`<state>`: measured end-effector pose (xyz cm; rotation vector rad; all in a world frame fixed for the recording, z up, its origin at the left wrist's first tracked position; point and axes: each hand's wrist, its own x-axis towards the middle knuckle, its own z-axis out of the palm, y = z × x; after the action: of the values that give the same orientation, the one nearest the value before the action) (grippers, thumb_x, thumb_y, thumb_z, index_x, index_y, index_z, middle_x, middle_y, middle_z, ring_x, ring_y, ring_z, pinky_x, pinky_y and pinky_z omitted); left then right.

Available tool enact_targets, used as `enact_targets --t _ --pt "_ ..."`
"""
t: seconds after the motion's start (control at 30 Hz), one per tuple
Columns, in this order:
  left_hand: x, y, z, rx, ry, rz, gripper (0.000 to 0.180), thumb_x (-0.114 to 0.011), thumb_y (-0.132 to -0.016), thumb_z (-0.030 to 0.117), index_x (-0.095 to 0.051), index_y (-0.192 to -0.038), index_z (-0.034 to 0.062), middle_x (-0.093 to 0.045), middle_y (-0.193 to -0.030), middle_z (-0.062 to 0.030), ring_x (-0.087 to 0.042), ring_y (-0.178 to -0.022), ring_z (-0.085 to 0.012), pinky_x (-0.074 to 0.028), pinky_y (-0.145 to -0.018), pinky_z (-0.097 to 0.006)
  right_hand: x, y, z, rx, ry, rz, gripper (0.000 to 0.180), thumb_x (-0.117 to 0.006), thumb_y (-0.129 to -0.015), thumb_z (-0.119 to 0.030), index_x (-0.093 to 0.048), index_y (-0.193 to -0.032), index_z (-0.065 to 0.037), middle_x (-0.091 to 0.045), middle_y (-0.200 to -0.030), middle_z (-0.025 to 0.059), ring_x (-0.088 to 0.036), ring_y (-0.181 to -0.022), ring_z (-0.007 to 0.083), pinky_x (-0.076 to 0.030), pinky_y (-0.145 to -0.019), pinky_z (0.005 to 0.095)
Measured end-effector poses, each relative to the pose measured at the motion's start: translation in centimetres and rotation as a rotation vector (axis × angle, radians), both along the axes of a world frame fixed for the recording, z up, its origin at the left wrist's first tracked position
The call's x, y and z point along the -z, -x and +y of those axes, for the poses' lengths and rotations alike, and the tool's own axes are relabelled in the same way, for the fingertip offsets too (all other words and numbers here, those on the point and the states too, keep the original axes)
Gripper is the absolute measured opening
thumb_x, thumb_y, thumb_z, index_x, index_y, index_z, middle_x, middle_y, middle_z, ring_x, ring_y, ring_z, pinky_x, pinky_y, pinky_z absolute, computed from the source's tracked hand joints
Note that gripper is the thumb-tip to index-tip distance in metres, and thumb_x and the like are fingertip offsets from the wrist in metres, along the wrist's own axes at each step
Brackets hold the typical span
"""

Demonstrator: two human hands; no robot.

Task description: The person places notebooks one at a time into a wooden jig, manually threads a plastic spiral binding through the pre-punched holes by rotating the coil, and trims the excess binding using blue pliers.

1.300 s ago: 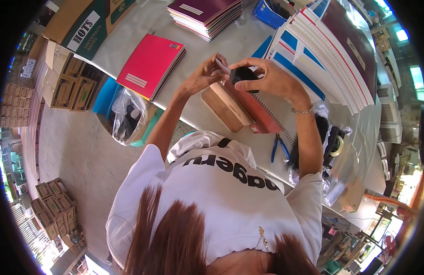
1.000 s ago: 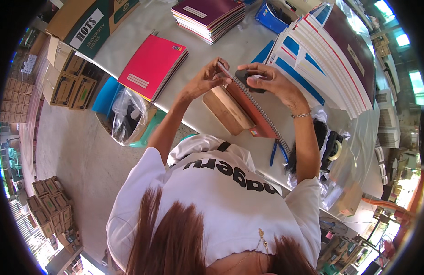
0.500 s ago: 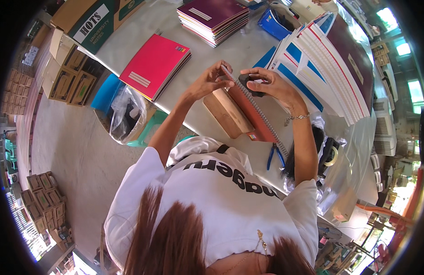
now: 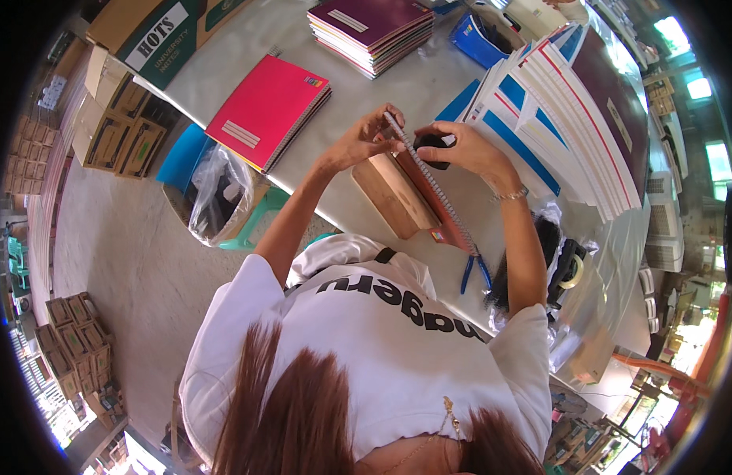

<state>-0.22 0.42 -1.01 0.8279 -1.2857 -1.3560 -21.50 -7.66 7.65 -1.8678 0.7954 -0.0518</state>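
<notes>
Both hands gripping metal spiral wire (image 4: 429, 180), left hand (image 4: 364, 142), right hand (image 4: 461, 150), red notebook (image 4: 433, 202)

One head-worn fisheye looks steeply down (close above) at the table (image 4: 429, 95).

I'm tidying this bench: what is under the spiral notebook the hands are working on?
A tan wooden block lies under the spiral notebook, resting on the grey table. Left hand and right hand pinch the spiral; the block's far part is covered.

An orange notebook (image 4: 449, 215) with a wire spiral binding (image 4: 429, 178) stands on edge, tilted against a wooden block (image 4: 394, 195).
</notes>
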Motion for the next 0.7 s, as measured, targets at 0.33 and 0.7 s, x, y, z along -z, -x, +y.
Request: enact_targets --t 0.33,0.7 --pt "-1.3 0.2 0.8 -0.022 0.003 0.002 0.038 -0.068 -0.087 0.014 -0.05 -0.12 0.0107 -0.048 -0.104 0.0003 -0.048 -0.102 -0.0111 -0.04 -0.089 -0.028 -0.2 -0.5 -0.5 -0.005 -0.111 0.027 0.051 -0.073 -0.083 -0.034 -0.06 -0.121 -0.003 -0.064 -0.11 0.0073 -0.063 -0.095 0.0132 -0.054 -0.082 0.0275" --pt "-0.7 0.0 0.4 -0.003 0.003 0.011 0.048 -0.065 -0.089 0.017 -0.046 -0.134 0.0114 -0.048 -0.101 0.001 -0.049 -0.099 -0.0104 -0.038 -0.09 -0.028 1.4 -0.4 -1.9 -0.008 -0.159 0.17 0.053 -0.073 -0.078 -0.045 -0.062 -0.115 -0.009 -0.065 -0.104 0.0115 -0.063 -0.091 0.0173 -0.055 -0.071 0.028"
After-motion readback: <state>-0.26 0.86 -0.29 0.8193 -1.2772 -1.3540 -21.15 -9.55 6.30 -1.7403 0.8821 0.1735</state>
